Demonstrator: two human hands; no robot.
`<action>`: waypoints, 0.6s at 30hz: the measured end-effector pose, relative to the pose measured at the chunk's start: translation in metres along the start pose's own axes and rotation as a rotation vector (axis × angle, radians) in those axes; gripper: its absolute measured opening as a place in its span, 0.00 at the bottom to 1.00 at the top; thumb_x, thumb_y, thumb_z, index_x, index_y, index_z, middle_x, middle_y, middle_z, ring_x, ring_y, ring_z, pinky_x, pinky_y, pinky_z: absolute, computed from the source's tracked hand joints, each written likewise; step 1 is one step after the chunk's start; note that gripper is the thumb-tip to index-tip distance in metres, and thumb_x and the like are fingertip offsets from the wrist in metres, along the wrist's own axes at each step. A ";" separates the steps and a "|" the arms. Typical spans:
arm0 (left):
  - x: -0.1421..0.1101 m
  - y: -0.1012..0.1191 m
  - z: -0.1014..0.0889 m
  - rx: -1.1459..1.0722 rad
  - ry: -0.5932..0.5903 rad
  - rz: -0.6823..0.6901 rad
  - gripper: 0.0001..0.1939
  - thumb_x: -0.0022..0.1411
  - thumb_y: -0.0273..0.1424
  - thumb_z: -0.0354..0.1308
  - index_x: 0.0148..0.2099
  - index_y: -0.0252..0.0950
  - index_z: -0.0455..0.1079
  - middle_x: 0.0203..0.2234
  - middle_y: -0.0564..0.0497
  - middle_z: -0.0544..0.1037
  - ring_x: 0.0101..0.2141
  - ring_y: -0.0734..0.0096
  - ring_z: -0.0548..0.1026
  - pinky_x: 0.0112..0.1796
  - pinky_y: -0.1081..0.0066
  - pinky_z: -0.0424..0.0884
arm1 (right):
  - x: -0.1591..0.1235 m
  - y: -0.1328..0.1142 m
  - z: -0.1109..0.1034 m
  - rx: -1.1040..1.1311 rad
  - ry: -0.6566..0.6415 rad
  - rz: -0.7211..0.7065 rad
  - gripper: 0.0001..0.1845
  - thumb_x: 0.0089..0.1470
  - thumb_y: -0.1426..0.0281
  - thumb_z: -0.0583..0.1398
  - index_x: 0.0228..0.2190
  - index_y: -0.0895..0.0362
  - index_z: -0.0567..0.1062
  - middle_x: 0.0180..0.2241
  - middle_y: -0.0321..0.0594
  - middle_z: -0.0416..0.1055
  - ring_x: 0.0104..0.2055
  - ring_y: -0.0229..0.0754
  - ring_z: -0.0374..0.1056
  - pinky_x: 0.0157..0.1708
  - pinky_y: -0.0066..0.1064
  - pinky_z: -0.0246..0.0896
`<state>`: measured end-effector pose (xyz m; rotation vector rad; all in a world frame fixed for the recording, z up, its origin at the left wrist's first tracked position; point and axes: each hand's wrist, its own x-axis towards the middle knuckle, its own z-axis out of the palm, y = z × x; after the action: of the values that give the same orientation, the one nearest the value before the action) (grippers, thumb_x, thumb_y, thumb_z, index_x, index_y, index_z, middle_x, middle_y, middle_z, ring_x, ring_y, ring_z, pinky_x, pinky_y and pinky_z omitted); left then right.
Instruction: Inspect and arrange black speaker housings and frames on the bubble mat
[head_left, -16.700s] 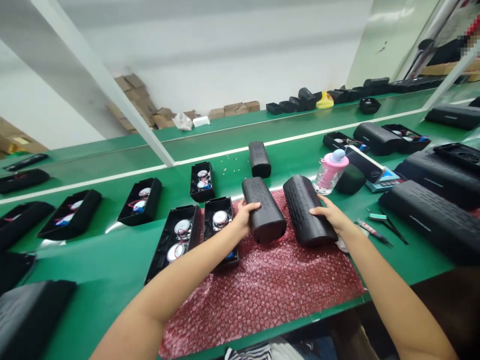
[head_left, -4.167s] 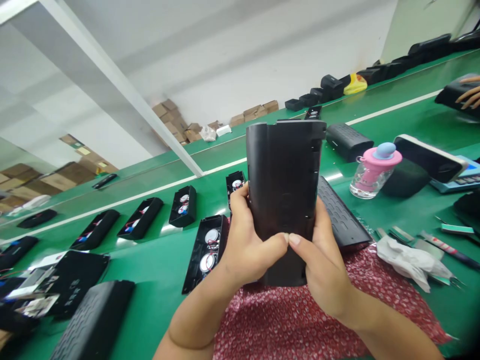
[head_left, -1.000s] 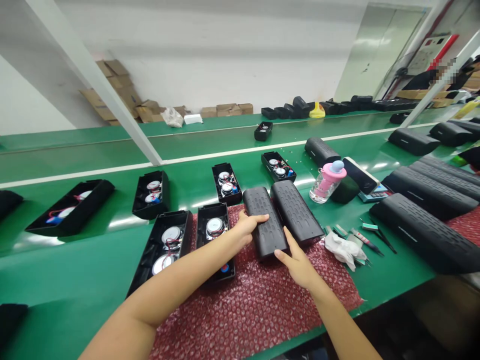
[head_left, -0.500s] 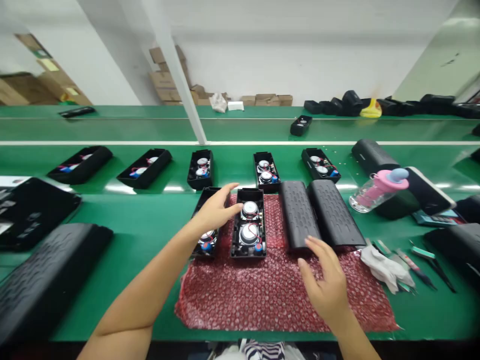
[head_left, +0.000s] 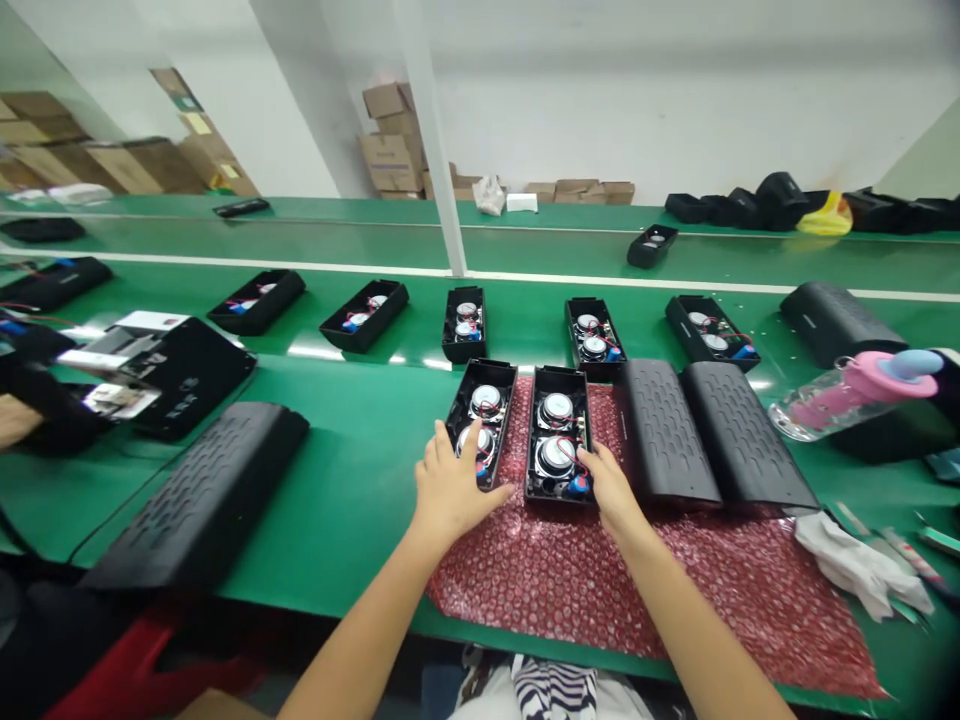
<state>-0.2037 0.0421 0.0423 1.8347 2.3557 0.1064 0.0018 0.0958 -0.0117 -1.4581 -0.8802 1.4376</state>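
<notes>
Two open black speaker housings with round drivers lie side by side on a red bubble-wrap mat (head_left: 600, 590). My left hand (head_left: 450, 488) lies flat on the near end of the left housing (head_left: 484, 405), fingers forward and thumb spread. My right hand (head_left: 611, 490) grips the near right corner of the right housing (head_left: 557, 430), thumb inside and fingers on the outer wall. Two closed grille covers (head_left: 664, 430) (head_left: 742, 435) lie just right of it on the mat.
A row of several open housings (head_left: 463, 322) sits on the green belt behind. A large black grille cover (head_left: 202, 495) lies near left. A pink-capped bottle (head_left: 855, 395), a white rag (head_left: 855, 565) and small tools lie right. Another person's hand (head_left: 13, 420) is at far left.
The view has swung left. My left hand slid back to the near end of the left housing. My right hand left the grille cover and took the right housing's corner.
</notes>
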 end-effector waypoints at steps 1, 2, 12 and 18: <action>0.000 0.002 0.002 0.025 0.037 -0.012 0.50 0.53 0.51 0.64 0.72 0.40 0.49 0.68 0.24 0.47 0.63 0.29 0.59 0.55 0.44 0.62 | 0.003 -0.001 0.001 0.002 0.010 0.003 0.33 0.40 0.54 0.62 0.47 0.57 0.71 0.44 0.45 0.77 0.46 0.50 0.74 0.44 0.37 0.69; 0.000 0.004 0.004 0.039 0.071 -0.020 0.49 0.53 0.49 0.64 0.72 0.40 0.50 0.67 0.24 0.49 0.61 0.30 0.61 0.54 0.45 0.63 | 0.004 -0.002 0.002 0.000 0.024 0.000 0.31 0.39 0.56 0.62 0.45 0.57 0.72 0.42 0.45 0.77 0.45 0.49 0.74 0.43 0.36 0.69; -0.012 0.021 0.015 0.066 0.191 0.001 0.40 0.61 0.45 0.57 0.70 0.35 0.54 0.65 0.27 0.55 0.57 0.35 0.66 0.49 0.46 0.69 | -0.014 0.002 -0.003 -0.047 0.047 -0.114 0.26 0.49 0.67 0.55 0.50 0.59 0.71 0.49 0.48 0.74 0.52 0.49 0.70 0.57 0.42 0.60; -0.023 0.010 0.025 -0.014 0.407 0.158 0.42 0.63 0.50 0.53 0.70 0.26 0.52 0.66 0.20 0.50 0.63 0.19 0.55 0.52 0.27 0.59 | -0.058 -0.007 -0.060 0.016 -0.148 -0.042 0.26 0.45 0.69 0.66 0.49 0.56 0.77 0.47 0.45 0.77 0.50 0.48 0.73 0.54 0.40 0.64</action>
<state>-0.1845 0.0212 0.0209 2.1609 2.4376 0.5634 0.0573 0.0380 0.0130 -1.3271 -0.9825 1.5328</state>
